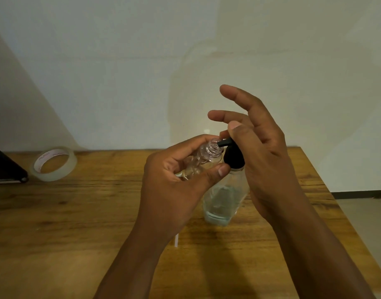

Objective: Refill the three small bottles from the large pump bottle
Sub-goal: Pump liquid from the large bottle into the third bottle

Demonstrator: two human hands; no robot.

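Note:
A large clear pump bottle point(223, 201) with a black pump head point(233, 156) stands on the wooden table point(77, 212), a little liquid at its bottom. My left hand point(174, 182) grips a small clear bottle point(206, 157), uncapped and tilted, its open neck right at the black spout. My right hand point(256, 147) is over the pump; its thumb presses on the pump head while the other fingers spread out straight. Other small bottles are not in sight.
A roll of clear tape point(53, 164) lies at the back left of the table, next to a dark flat object point(4, 167) at the left edge. A pale wall stands right behind the table. The table's right edge drops to the floor point(366, 212).

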